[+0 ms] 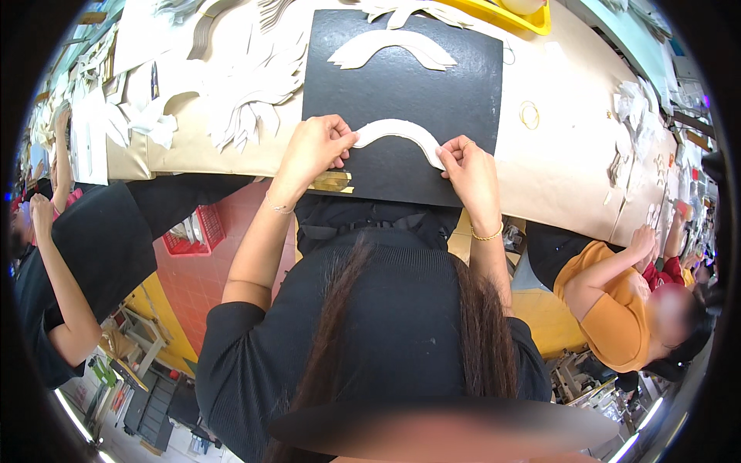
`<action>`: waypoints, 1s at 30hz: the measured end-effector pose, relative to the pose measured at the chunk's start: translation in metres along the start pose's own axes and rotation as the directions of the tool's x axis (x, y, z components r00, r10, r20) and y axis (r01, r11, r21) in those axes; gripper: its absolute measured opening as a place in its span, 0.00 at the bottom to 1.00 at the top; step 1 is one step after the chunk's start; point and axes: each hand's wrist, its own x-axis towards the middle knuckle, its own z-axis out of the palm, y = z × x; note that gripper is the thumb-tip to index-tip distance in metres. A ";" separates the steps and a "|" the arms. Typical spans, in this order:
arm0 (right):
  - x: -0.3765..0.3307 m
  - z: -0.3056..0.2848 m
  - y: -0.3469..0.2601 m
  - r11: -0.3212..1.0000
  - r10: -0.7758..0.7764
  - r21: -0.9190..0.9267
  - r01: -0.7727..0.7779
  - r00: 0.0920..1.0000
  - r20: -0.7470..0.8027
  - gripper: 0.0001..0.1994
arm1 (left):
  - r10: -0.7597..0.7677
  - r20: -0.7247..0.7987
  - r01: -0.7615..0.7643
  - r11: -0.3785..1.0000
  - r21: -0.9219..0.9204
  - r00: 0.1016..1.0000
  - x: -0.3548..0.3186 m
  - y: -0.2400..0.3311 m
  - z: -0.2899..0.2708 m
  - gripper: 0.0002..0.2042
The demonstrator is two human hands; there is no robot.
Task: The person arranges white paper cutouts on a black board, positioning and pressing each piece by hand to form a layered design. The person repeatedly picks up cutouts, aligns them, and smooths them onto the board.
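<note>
A curved white strip arches over the near part of a black mat. My left hand pinches its left end between thumb and fingers. At the strip's right end, my right hand grips the tip in the same way. Farther up the mat lies a stack of similar curved cream pieces, touched by neither hand. Beside my left wrist, near the mat's front edge, is a flat gold-coloured piece.
Loose curved cream strips pile up left of the mat. A yellow tray stands at the far side, and a ring-shaped band lies on the brown paper. People sit on both sides; a red crate is below the table's left.
</note>
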 end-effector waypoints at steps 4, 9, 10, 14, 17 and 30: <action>-0.005 0.008 0.007 0.955 -0.195 -0.245 0.167 0.976 -0.093 0.08 | 0.019 -0.016 -0.017 0.994 0.107 1.000 -0.002 0.002 0.000 0.12; -0.010 0.014 0.026 0.797 -0.393 -0.557 0.233 0.901 -0.184 0.10 | 0.080 -0.086 -0.053 0.957 0.285 0.993 -0.002 -0.007 -0.001 0.18; -0.011 0.017 0.029 0.770 -0.416 -0.599 0.219 0.885 -0.210 0.10 | 0.113 -0.107 -0.069 0.933 0.352 0.988 -0.002 -0.009 0.000 0.19; -0.010 0.018 0.039 0.786 -0.449 -0.557 0.268 0.867 -0.216 0.09 | 0.166 -0.152 -0.089 0.904 0.418 0.974 -0.004 -0.012 0.003 0.21; 0.002 0.000 0.039 0.909 -0.398 -0.227 0.351 0.891 -0.218 0.09 | 0.096 -0.152 -0.046 0.951 0.307 0.984 -0.007 -0.009 -0.002 0.20; 0.019 0.036 -0.024 0.632 -0.718 -0.403 0.661 0.696 0.015 0.21 | 0.788 -0.245 -0.550 0.581 0.599 0.565 -0.012 -0.040 0.038 0.14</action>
